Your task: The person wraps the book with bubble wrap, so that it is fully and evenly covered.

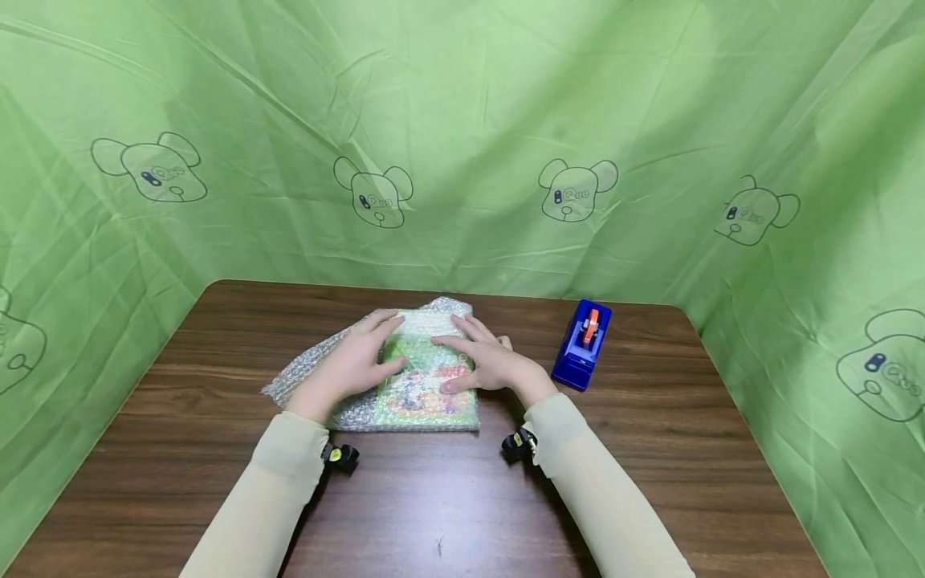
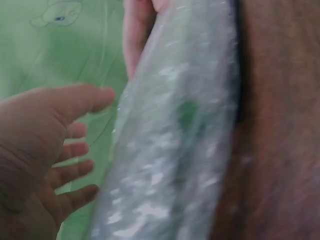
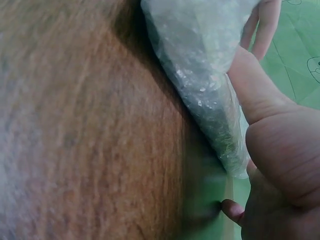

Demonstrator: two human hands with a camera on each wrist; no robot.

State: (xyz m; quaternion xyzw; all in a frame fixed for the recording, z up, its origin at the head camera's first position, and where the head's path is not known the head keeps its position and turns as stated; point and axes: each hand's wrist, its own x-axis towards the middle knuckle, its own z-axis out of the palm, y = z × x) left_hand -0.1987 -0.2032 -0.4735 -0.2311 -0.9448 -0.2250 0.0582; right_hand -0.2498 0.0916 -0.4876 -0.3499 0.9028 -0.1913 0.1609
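Pressing flat with relaxed, outstretched fingers, the left hand [image 1: 352, 365] and right hand [image 1: 482, 361] rest on the bubble-wrapped book [image 1: 422, 377], left of the blue tape dispenser [image 1: 582, 344] on the desk [image 1: 448, 498], where the springy wrap could unfold if pressure eases.

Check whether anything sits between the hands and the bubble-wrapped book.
Nothing visible does. The left hand and the right hand both rest with straight fingers directly on the bubble-wrapped book. The blue tape dispenser stands apart, to the right.
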